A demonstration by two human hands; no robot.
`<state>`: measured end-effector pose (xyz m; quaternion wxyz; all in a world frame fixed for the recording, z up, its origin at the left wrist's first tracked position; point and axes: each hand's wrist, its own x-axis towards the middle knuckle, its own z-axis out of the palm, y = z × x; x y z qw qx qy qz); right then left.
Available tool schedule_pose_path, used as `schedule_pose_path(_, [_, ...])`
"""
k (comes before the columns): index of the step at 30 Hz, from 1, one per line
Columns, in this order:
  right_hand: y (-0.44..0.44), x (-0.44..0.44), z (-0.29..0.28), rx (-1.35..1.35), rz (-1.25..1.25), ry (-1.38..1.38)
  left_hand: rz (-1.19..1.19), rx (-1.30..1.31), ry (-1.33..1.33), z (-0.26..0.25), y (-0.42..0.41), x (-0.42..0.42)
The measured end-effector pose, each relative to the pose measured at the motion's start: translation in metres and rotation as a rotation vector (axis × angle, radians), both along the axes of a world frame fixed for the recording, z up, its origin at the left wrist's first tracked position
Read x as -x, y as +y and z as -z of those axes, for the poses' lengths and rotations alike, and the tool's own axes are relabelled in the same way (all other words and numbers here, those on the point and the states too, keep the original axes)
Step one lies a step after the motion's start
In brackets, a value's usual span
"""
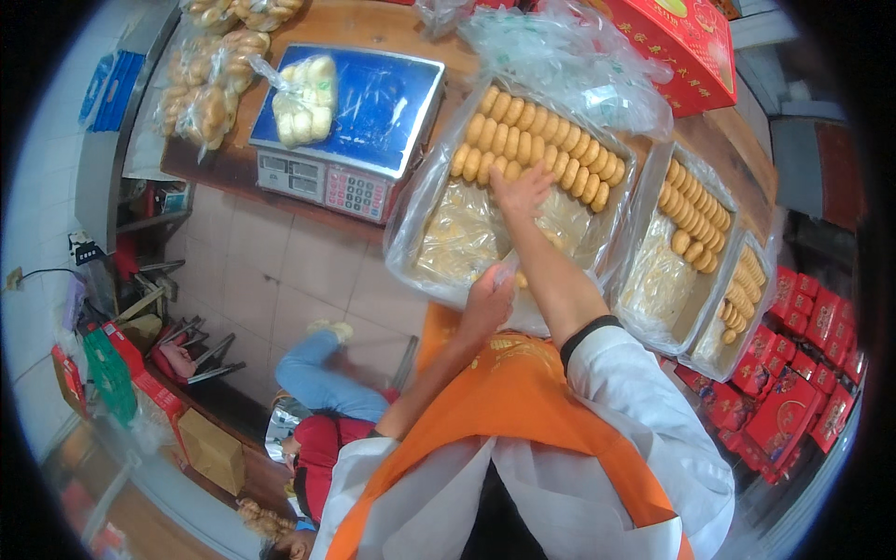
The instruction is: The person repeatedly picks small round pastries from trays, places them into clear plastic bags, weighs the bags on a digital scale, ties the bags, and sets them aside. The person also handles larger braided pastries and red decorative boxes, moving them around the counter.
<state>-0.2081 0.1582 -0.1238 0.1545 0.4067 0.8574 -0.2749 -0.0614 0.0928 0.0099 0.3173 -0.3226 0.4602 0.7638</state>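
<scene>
My right hand (521, 192) reaches into a plastic-lined tray (625, 210), its fingers spread at the front row of round golden-brown pastries (525, 143). Its fingertips touch or nearly touch the pastries; whether it grips one is not plain. My left hand (488, 297) is closed on the gathered edge of a clear plastic bag (505, 271) at the tray's near side. A few pastries show beside and under my right forearm, perhaps inside the bag. Rows of pastries fill the tray's far half, while crumbs lie on the near lining.
A digital scale (364, 105) bears a bag of pale buns (306, 101). Bagged pastries (210, 91) lie left, loose plastic bags (567, 63) and a red box (672, 42) beyond. Two more trays (675, 245) (735, 301) stand right, near red packages (784, 413). Another person (329, 434) is at lower left.
</scene>
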Motion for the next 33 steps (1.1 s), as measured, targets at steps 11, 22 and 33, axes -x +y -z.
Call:
schedule_pose_path(11, [0.01,-0.021,0.0,-0.124,-0.245,0.115,-0.027,0.004,0.019,0.011,-0.01,-0.003])
schedule_pose_path(22, [0.015,-0.024,0.011,-0.084,-0.211,0.223,-0.003,0.058,0.044,0.019,-0.016,-0.006])
schedule_pose_path(33, [0.167,-0.086,-0.144,1.482,-0.036,0.41,-0.028,0.229,0.126,0.009,-0.006,0.019])
